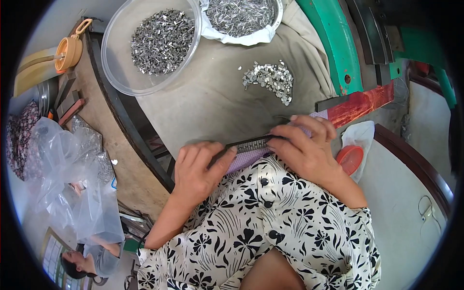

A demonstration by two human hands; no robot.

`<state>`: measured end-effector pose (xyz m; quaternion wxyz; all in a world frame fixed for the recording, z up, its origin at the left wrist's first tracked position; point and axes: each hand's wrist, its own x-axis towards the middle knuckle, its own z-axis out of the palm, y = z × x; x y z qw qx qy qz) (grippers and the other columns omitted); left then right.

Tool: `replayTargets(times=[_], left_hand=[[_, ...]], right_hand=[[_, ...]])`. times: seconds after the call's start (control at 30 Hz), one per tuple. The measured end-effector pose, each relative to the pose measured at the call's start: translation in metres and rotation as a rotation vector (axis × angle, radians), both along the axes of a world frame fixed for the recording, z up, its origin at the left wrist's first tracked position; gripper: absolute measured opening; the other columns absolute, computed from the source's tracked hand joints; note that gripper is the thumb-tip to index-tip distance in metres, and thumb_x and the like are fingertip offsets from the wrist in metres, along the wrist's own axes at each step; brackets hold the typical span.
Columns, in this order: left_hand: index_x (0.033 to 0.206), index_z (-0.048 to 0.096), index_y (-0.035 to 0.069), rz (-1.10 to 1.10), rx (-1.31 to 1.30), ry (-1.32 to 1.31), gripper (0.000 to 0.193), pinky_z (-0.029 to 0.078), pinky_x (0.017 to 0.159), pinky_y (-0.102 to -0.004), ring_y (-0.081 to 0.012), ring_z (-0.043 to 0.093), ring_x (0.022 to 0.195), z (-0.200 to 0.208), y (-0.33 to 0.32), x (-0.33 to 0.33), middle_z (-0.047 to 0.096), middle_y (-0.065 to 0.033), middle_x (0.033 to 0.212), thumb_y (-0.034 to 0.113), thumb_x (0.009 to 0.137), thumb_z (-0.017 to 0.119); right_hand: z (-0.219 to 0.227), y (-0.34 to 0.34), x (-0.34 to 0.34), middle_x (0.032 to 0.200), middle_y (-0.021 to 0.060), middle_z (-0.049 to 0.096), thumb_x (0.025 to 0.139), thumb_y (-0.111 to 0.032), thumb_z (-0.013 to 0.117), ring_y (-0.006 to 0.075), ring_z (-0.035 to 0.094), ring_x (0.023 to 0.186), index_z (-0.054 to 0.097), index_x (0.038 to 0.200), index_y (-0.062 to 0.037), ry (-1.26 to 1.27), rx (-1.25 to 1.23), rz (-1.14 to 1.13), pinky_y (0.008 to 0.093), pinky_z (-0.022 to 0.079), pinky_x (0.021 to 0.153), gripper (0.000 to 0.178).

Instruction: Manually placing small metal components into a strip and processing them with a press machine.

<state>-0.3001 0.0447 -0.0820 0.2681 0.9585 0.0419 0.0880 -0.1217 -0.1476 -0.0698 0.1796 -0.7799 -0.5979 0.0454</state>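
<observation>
While both hands (197, 166) (309, 151) along dark strip (251, 144) edge, roomy cloth (205, 99) beyond.

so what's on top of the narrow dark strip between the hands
Small grey metal pieces show in a row along the narrow dark strip. The left fingers and right fingers cover parts of it, so anything beneath them can't be seen.

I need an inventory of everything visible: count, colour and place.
Strip: one, dark, centre
Cloth: one, greyish, centre
Flakes: many, silver, on cloth
Tub: one, clear, upper left
Metal bits: many, grey, in tub
Bowl: one, white, top
Pins: many, silver, in bowl
Frame: one, green, upper right
Dish: one, red, right
Cup: one, orange, upper left
Bags: some, clear, left
Person: one, grey top, lower left
Left hand: one, bare, on strip
Right hand: one, bare, on strip
</observation>
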Motion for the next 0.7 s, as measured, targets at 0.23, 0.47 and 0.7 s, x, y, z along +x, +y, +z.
replayTargets(times=[0.23, 0.47, 0.7], left_hand=[[0.107, 0.074, 0.010, -0.048, 0.063, -0.035, 0.036, 0.044, 0.080, -0.0344, -0.0208, 0.061, 0.093, -0.003, -0.001, -0.004, 0.062, -0.0028, 0.102, 0.013, 0.072, 0.074], [0.107, 0.072, 0.009, 0.084, -0.042, 0.015, 0.038, 0.043, 0.076, -0.0362, -0.0231, 0.060, 0.088, -0.006, 0.001, -0.005, 0.062, -0.0039, 0.099, 0.015, 0.071, 0.081], [0.103, 0.070, 0.007, 0.088, -0.086, 0.076, 0.033, 0.044, 0.077, -0.0365, -0.0246, 0.059, 0.090, -0.006, 0.002, -0.001, 0.061, -0.0041, 0.100, 0.015, 0.073, 0.079]], right_hand=[[-0.007, -0.022, 0.012, 0.102, -0.0083, 0.066, 0.065, -0.023, 0.080, 0.0238, 0.051, 0.111, 0.075, 0.087, -0.0226, 0.016, 0.105, -0.155, 0.0405, 0.032, 0.091, 0.023], [-0.005, -0.023, 0.014, 0.104, -0.0028, 0.066, 0.064, -0.028, 0.085, 0.0283, 0.051, 0.109, 0.077, 0.094, -0.0196, 0.056, 0.032, -0.119, 0.0405, 0.036, 0.092, 0.032], [-0.015, -0.019, 0.016, 0.106, -0.0039, 0.065, 0.065, -0.029, 0.085, 0.0278, 0.051, 0.110, 0.076, 0.094, -0.0189, 0.082, 0.048, -0.062, 0.0413, 0.036, 0.091, 0.032]])
